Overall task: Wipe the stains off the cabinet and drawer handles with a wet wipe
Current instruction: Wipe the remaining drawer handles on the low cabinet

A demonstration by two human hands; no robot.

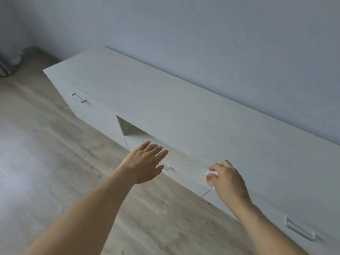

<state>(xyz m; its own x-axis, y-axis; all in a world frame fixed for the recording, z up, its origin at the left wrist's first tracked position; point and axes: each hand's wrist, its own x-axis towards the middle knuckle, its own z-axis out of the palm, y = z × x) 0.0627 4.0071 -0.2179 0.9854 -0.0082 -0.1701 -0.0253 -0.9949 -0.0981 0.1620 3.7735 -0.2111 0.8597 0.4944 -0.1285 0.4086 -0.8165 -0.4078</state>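
Note:
A long low white cabinet (165, 100) stands against the wall. My right hand (230, 183) is shut on a crumpled white wet wipe (211, 176) with an orange stain, held at the right end of the middle drawer front. A thin handle (207, 192) pokes out just below the wipe. My left hand (145, 162) hovers open, fingers spread, over the middle drawer's handle (166, 168), hiding most of it. Another metal handle (79, 98) sits on the left drawer, and one more handle (300, 231) on the right drawer.
An open shelf niche (131, 128) lies above the middle drawer. Light wood floor (55, 162) spreads to the left and below. A grey curtain (7, 65) hangs at the far left corner. A pale wall (202, 34) backs the cabinet.

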